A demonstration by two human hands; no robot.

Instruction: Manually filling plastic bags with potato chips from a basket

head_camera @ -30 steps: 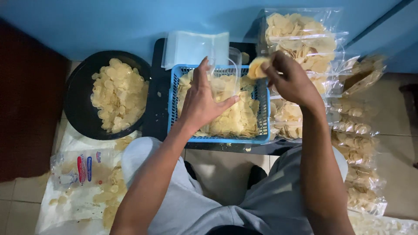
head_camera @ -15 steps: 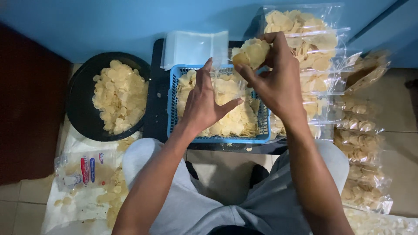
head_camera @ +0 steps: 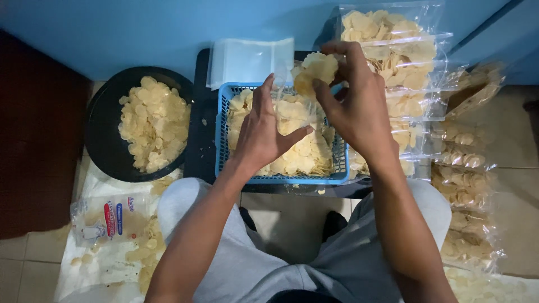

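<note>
the person's left hand (head_camera: pixel 268 134) holds a clear bag (head_camera: pixel 292 109) open over the blue basket (head_camera: pixel 224 163); the right hand (head_camera: pixel 353 106), well clear of it, pinches a clump of chips (head_camera: pixel 315 70) above. filling seems underway; next, the clump needs lowering squarely into the bag mouth.

A handful of pale yellow chips (head_camera: pixel 315 72) sits bunched between the fingers of the right hand (head_camera: pixel 355 104), raised above the far right corner of the blue plastic basket (head_camera: pixel 281 178). Just below it, the left hand (head_camera: pixel 264 130) holds up a clear plastic bag (head_camera: pixel 292 106), which stands upright over the basket with its mouth seemingly open, though the thin film is difficult to see. The basket itself is full of the same round, thin chips.
</note>
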